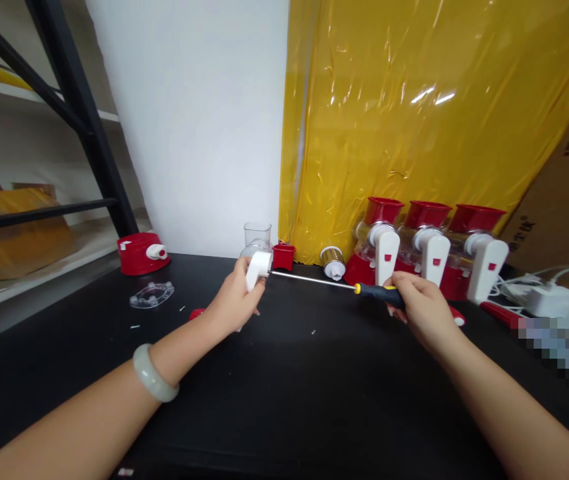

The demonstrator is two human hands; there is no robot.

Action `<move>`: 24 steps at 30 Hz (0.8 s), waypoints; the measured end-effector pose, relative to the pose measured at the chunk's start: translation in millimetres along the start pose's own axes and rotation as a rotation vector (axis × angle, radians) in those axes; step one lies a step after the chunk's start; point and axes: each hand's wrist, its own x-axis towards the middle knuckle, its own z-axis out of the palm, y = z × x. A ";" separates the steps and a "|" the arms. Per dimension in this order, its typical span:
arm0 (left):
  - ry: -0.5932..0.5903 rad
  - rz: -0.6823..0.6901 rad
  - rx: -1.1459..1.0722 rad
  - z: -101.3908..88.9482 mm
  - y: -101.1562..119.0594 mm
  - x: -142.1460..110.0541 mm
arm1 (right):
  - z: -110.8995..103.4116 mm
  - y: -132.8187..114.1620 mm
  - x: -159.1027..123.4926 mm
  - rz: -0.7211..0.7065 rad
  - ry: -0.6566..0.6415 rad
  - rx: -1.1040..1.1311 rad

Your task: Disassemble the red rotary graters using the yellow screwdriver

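My left hand (238,293) is closed around a white plastic crank handle (259,267), its round end turned to the right. In my right hand (421,303) is a screwdriver (379,295) with a dark blue and yellow grip. The long metal shaft runs left across the table, and its tip meets the round end of the handle. Behind my left hand stands a clear plastic housing (257,235), partly covered. A small red hopper (283,256) is just right of it. Some red piece (197,313) shows beside my left wrist, mostly hidden.
Three red and white rotary graters (429,243) stand at the back right, near a drum grater (333,263). On the left are a red base (143,253) and a clear plate (152,295). Small bits lie on the black table (284,400). White cables and an adapter (557,300) are far right.
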 end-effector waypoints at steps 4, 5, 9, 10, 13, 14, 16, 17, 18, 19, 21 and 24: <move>-0.022 -0.037 -0.021 1.9 -4.1 1.9 | -1.7 1.7 -0.3 -0.056 -0.004 -0.072; -0.033 -0.045 -0.019 2.3 -4.9 2.3 | -2.2 2.3 -0.3 -0.065 0.000 -0.093; -0.091 -0.101 -0.029 3.2 -5.7 3.1 | -4.4 2.9 -1.1 -0.131 0.033 -0.178; -0.108 -0.123 -0.044 3.6 -5.2 3.1 | -4.8 2.3 -1.6 -0.151 0.040 -0.198; -0.150 -0.191 -0.095 5.3 -3.6 2.8 | -4.8 -0.5 -3.7 -0.209 0.063 -0.260; -0.162 -0.211 -0.108 5.9 -3.2 2.7 | -4.6 -1.4 -4.4 -0.231 0.071 -0.278; -0.184 -0.245 -0.135 6.9 -3.1 2.5 | -4.3 -3.0 -5.6 -0.281 0.088 -0.312; -0.195 -0.259 -0.151 7.3 -3.5 2.4 | -4.3 -3.5 -6.2 -0.310 0.096 -0.330; -0.204 -0.272 -0.169 7.6 -4.2 2.4 | -4.3 -3.8 -6.7 -0.339 0.101 -0.348; -0.213 -0.285 -0.188 7.8 -5.1 2.4 | -4.6 -3.8 -7.2 -0.366 0.103 -0.363; -0.239 -0.311 -0.227 8.1 -7.4 2.5 | -5.3 -3.1 -8.1 -0.405 0.102 -0.383; -0.277 -0.345 -0.270 8.8 -10.4 2.7 | -6.4 -0.9 -8.8 -0.417 0.096 -0.381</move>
